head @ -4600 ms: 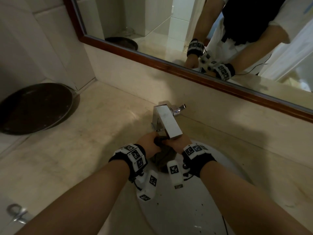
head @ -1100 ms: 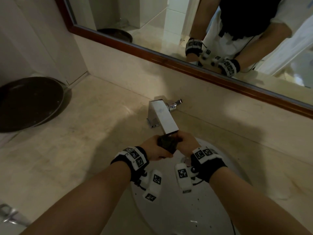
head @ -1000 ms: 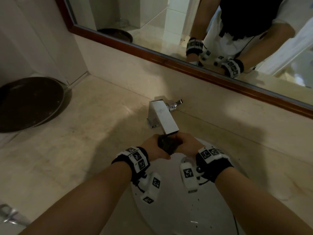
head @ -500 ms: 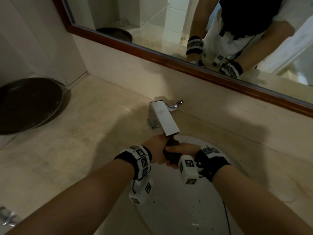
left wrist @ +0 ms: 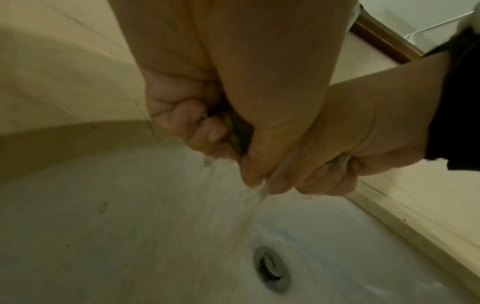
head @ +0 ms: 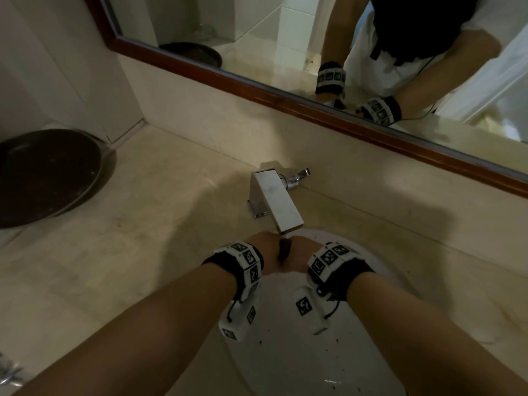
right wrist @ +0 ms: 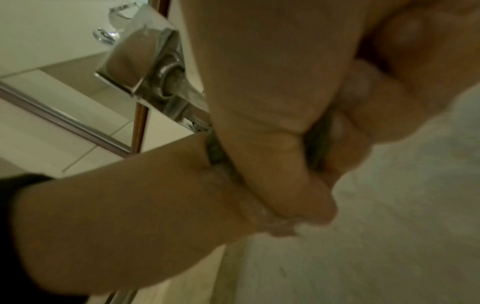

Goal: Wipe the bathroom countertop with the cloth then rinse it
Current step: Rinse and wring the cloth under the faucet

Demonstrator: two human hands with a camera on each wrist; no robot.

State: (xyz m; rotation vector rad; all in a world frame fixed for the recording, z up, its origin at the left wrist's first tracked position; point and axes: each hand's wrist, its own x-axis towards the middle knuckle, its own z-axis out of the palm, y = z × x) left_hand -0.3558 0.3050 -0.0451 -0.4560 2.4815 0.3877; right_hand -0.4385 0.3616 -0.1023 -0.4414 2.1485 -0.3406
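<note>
I hold the cloth (head: 285, 249) bunched into a dark wad just under the tip of the tap (head: 278, 202), over the white sink (head: 380, 268). My left hand (head: 264, 251) curls round one end of it and my right hand (head: 300, 257) curls round the other, the two fists pressed side by side so that only a small strip of cloth shows between them. From the left wrist view my fingers (left wrist: 192, 121) fold tight over the wet fabric, and a thin stream of water (left wrist: 249, 214) runs off my knuckles down toward the drain (left wrist: 271, 269). The tap stands on the beige countertop (head: 128, 224), behind the sink. Left of the tap, at the far end of the countertop, lies a round dark tray (head: 43, 178). Behind the tap runs the wood-framed mirror (head: 257, 38), which shows my wristbands.
</note>
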